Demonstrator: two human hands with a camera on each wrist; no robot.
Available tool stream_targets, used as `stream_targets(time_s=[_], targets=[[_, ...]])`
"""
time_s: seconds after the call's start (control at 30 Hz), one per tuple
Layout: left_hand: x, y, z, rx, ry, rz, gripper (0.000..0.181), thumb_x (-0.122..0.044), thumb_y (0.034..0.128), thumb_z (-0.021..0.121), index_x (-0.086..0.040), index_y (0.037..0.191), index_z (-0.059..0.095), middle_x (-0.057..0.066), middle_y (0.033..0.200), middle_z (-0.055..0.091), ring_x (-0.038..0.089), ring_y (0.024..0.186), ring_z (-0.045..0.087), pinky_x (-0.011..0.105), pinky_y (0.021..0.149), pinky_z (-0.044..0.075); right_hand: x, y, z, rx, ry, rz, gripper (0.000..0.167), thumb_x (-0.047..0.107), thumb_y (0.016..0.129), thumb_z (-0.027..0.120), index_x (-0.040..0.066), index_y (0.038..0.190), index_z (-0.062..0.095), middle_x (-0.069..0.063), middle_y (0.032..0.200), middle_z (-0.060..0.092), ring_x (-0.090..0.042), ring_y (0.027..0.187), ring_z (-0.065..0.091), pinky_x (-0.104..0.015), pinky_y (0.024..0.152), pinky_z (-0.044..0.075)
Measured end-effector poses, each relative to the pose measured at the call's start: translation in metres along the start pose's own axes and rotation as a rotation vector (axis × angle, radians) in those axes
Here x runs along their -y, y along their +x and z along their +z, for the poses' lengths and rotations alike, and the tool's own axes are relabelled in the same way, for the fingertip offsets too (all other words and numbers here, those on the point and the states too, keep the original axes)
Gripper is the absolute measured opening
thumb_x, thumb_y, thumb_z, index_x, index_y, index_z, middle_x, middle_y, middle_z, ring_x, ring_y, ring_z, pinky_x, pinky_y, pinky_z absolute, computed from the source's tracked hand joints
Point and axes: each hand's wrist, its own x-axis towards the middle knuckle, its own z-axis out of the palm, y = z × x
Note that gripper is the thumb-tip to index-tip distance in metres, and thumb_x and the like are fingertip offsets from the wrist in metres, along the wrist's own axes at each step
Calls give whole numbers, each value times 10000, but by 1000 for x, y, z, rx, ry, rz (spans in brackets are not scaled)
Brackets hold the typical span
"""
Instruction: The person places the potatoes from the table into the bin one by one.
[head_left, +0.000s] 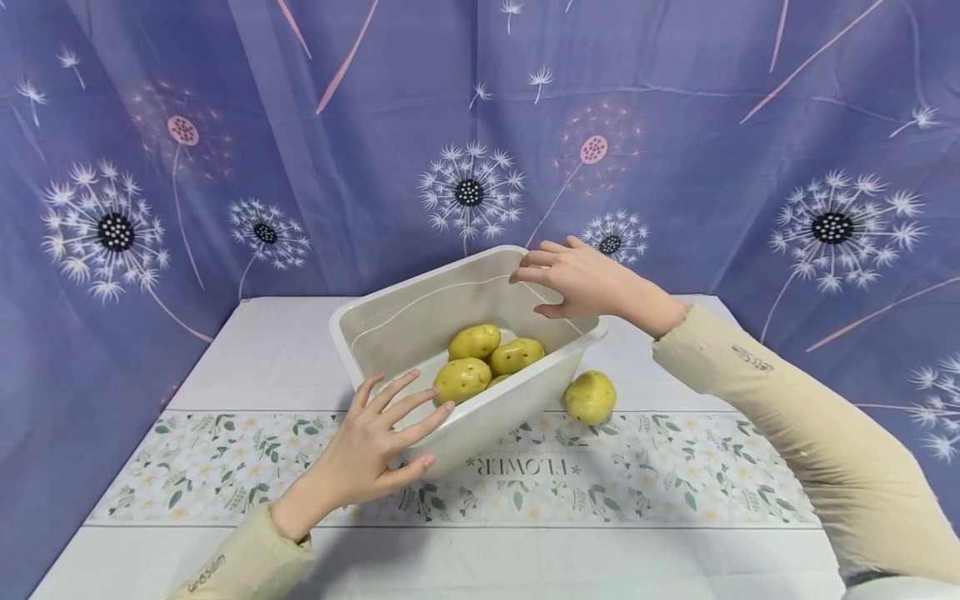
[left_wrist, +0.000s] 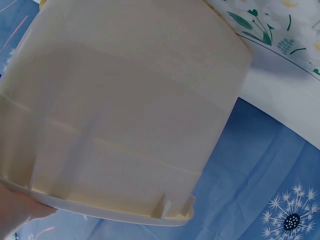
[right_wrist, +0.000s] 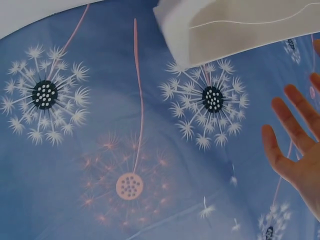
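A pale grey plastic bin (head_left: 487,433) stands at an angle on the table, with several yellow potatoes (head_left: 462,380) inside. My left hand (head_left: 378,446) is at the bin's near left corner, its fingers spread and extended over the rim. In the left wrist view, part of that hand (left_wrist: 22,210) meets the rim along the bin's outer wall (left_wrist: 125,100). Over the right end of the bin is my right hand (head_left: 573,279), fingers extended. The right wrist view shows this hand (right_wrist: 300,145) spread, with nothing held and a gap between it and the bin (right_wrist: 240,35).
Another potato (head_left: 591,397) lies on the table just right of the bin. A floral runner (head_left: 675,467) crosses the white table (head_left: 540,562). Behind the table and along its sides hangs a blue-purple dandelion-print curtain (head_left: 375,150).
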Motion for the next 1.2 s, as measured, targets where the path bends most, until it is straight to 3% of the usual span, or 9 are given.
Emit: stream_targets(time_s=[0.47,0.6,0.8,0.97,1.2], targets=[[-1,1,0,-10,3,5,488,-480,918,281,-214,1237,536,43,1183,568,335,1207,422,578,918,287,12,-60,-2,-176,-17,-57,415,269,724,674,150,1111,583,-48,1075,594,-235,978,528,-387,687,405],[0,1,1,-32,3,14,473,-466,914,303,-207,1226,546,46,1169,574,341,1186,440,576,905,293,18,-77,0,-194,-21,-63,411,268,723,664,139,1105,584,-51,1069,598,-232,962,530,-397,702,410],[0,2,1,-53,-2,18,466,-456,912,311,-199,1212,558,49,1163,578,347,1166,457,577,894,297,28,-101,5,-202,-28,-59,344,352,844,536,140,1113,573,-55,1066,589,-234,967,535,-406,730,412],[0,1,1,-45,-8,13,463,-459,909,325,-200,1211,559,57,1164,577,347,1176,448,579,902,287,35,-120,17,-249,-11,-53,376,385,898,416,121,1103,588,-56,1017,604,-219,931,542,-391,740,420],[1,0,1,-23,-4,6,464,-459,909,321,-205,1222,552,53,1176,570,340,1195,433,585,906,282,42,-138,45,-245,5,-37,381,384,895,413,122,1111,586,-57,1031,607,-223,940,540,-372,733,429]])
